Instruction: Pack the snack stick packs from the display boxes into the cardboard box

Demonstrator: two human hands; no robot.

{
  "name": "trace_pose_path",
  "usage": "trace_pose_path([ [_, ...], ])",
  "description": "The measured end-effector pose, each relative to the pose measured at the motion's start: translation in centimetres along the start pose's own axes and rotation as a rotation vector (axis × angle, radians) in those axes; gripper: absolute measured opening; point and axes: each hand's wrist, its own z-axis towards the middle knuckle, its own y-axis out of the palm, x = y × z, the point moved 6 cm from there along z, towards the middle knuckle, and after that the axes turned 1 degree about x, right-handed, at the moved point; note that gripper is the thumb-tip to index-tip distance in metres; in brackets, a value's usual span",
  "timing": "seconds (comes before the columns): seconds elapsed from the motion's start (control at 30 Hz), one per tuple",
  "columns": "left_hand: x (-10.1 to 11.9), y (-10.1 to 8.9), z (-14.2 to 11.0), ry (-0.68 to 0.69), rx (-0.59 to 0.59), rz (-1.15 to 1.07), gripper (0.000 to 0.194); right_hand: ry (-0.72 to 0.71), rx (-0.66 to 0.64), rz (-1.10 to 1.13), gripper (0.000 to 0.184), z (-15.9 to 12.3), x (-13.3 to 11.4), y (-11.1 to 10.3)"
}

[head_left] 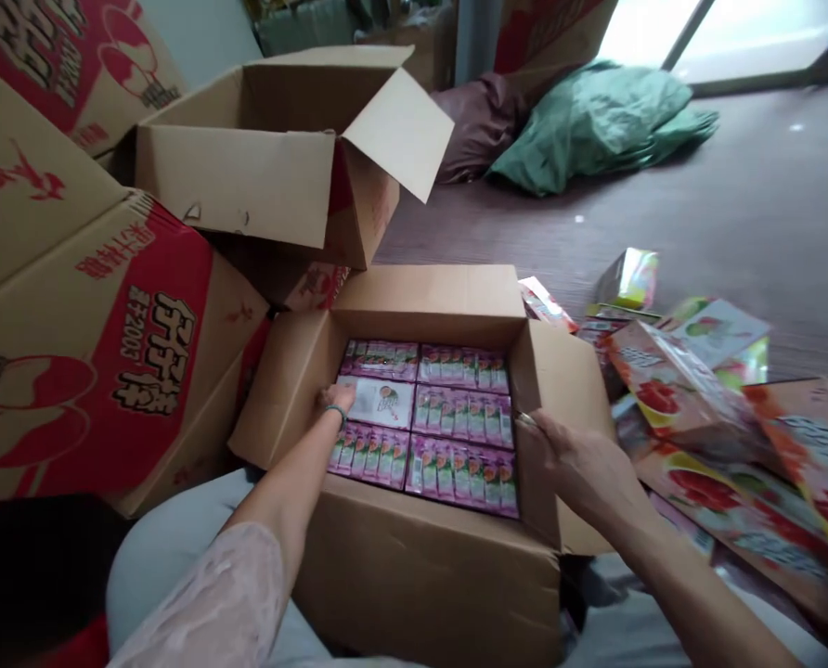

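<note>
An open cardboard carton (428, 575) stands between my knees, filled with several small boxes of purple-and-green sachets (461, 416). One box in its left middle row shows a white printed top (379, 403). My left hand (339, 399) is closed at the left end of that white-topped box, against the carton's inner wall; its fingertips are partly hidden. By the carton's right wall is my right hand (567, 455), its fingers pinched together. Something thin and pale shows at those fingertips, too small to name.
Another open carton (247, 181) stands behind on the left, beside stacked red-printed cartons (156, 362). Colourful fruit-printed boxes (671, 380) lie piled on the floor at right. A green sack (601, 125) and a dark maroon sack (480, 125) lie farther back.
</note>
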Motion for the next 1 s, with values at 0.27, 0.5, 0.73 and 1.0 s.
trace_pose_path([
  [0.27, -1.6, 5.0, 3.7, -0.123, 0.131, 0.21, 0.076, -0.005, 0.085, -0.022, 0.017, -0.3, 0.8, 1.0],
  [0.5, -2.1, 6.2, 4.5, -0.134, 0.197, 0.286, 0.072, -0.086, 0.108, 0.002, 0.019, -0.4, 0.0, 1.6],
  [0.73, -1.1, 5.4, 3.7, -0.152, 0.201, 0.303, 0.062, -0.069, 0.169, 0.008, 0.026, -1.0, -0.3, 0.4],
  [1.0, 2.7, -1.4, -1.2, 0.27, 0.256, 0.395, 0.057, 0.002, -0.062, 0.152, 0.019, -0.2, -0.8, -0.7],
])
